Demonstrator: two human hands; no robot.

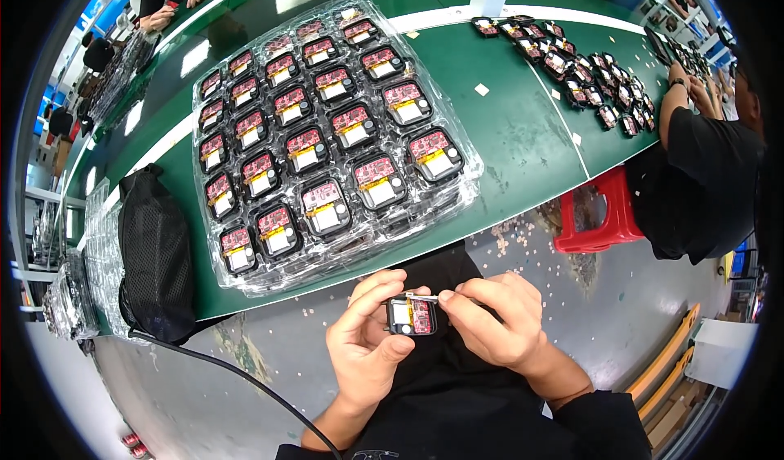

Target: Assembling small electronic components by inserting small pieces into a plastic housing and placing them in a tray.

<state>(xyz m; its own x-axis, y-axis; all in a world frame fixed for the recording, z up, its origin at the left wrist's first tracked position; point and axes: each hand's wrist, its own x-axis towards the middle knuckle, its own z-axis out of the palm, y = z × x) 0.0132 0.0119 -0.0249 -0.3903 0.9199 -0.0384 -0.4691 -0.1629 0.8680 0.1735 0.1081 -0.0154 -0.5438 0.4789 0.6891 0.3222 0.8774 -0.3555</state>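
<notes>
Over my lap, my left hand (pixel 367 336) grips a small black device housing (pixel 412 316) by its edges. Its open face shows a red circuit board, a strip of yellow tape and a white block. My right hand (pixel 496 317) pinches a thin metal tool, seemingly tweezers (pixel 423 297), whose tip lies at the housing's upper edge. What exactly the tip touches is too small to tell. Beyond my hands, a clear plastic tray (pixel 472 184) on the green table holds rows of similar open housings (pixel 327 205).
A black mesh bag (pixel 155 252) stands left of the tray, with a black cable (pixel 245 374) running toward me. More housings (pixel 588 80) lie heaped at the right on the green table (pixel 506 145). A co-worker (pixel 694 174) sits there by a red stool (pixel 600 215). Small pale scraps litter the floor.
</notes>
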